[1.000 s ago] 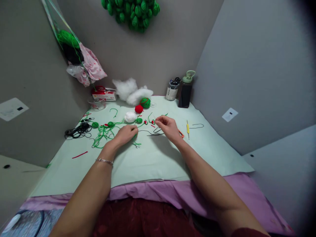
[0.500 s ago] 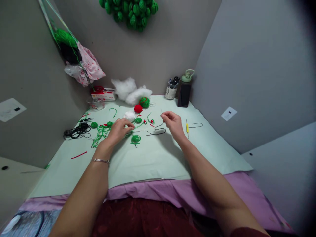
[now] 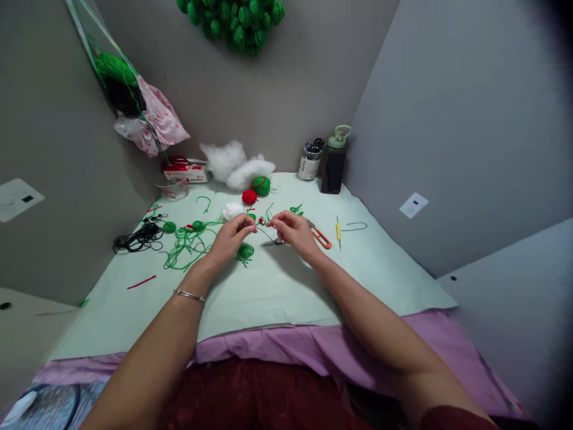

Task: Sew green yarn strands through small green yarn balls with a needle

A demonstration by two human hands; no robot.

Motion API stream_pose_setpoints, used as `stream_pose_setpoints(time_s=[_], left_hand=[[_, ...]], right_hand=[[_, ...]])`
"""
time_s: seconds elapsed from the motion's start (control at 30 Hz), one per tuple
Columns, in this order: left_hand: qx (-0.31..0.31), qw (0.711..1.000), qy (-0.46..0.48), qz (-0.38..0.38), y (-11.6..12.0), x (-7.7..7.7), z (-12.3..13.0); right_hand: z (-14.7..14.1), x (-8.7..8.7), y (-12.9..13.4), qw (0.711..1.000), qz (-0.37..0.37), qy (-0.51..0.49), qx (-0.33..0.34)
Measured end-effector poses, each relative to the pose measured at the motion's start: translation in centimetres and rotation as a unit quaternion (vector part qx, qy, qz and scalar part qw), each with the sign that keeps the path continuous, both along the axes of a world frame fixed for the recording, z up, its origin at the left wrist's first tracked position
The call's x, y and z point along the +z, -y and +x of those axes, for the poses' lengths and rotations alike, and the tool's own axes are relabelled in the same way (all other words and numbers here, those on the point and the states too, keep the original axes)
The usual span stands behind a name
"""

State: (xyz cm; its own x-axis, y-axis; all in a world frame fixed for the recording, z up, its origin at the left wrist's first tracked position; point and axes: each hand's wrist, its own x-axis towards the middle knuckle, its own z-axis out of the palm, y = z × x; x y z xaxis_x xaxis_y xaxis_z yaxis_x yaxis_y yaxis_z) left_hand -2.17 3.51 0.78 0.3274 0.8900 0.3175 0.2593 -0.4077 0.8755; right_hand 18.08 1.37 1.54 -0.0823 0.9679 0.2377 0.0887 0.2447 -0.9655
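Observation:
Near the middle of the table my left hand (image 3: 231, 237) is pinched on a thin black thread (image 3: 265, 234). My right hand (image 3: 293, 232) faces it a short gap away, thumb and fingertips pressed together; whatever they hold is too small to make out. Between and just behind the hands sits a small red, white and green piece (image 3: 262, 221). A green ball (image 3: 245, 251) lies right beside my left hand. White yarn (image 3: 233, 211) and a red ball (image 3: 249, 196) are behind the hands. Orange-handled scissors (image 3: 320, 236) lie right of my right hand.
A yellow-handled hook (image 3: 339, 233) lies at the right. Black cord (image 3: 138, 236) and tangled green yarn (image 3: 181, 254) spread at the left. White stuffing (image 3: 226, 161), a pen holder (image 3: 310, 162) and a bottle (image 3: 334, 161) stand along the back.
My right hand has moved left and slightly down, close to my left hand, uncovering the orange scissors. My left hand has shifted a little right. The black thread is now mostly gathered near the hands.

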Motion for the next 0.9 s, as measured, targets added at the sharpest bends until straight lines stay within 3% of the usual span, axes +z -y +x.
stream_pose_setpoints(time_s=[0.1, 0.2, 0.47, 0.63, 0.73, 0.9], left_hand=[[-0.031, 0.995, 0.081, -0.044, 0.7, 0.6, 1.0], [-0.027, 0.99, 0.113, -0.084, 0.7, 0.6, 1.0], [-0.158, 0.951, 0.087, -0.252, 0.4, 0.3, -0.2], [-0.09, 0.921, 0.241, -0.292, 0.2, 1.0, -0.6], [-0.057, 0.883, 0.347, -0.31, -0.1, 1.5, -1.0], [-0.066, 0.811, 0.472, -0.34, -0.4, 1.9, -1.1]], right_hand=[[-1.1, -0.2, 0.5, 0.995, -0.056, -0.023, 0.076], [-1.2, -0.1, 0.7, 0.992, -0.076, -0.013, 0.096], [1.8, 0.6, -0.9, 0.999, 0.027, 0.009, -0.028], [2.6, 0.3, -1.4, 0.996, 0.036, 0.018, -0.073], [2.4, 0.2, -1.3, 0.996, 0.04, 0.028, -0.069], [1.5, 0.3, -0.6, 0.995, 0.051, 0.064, -0.051]])
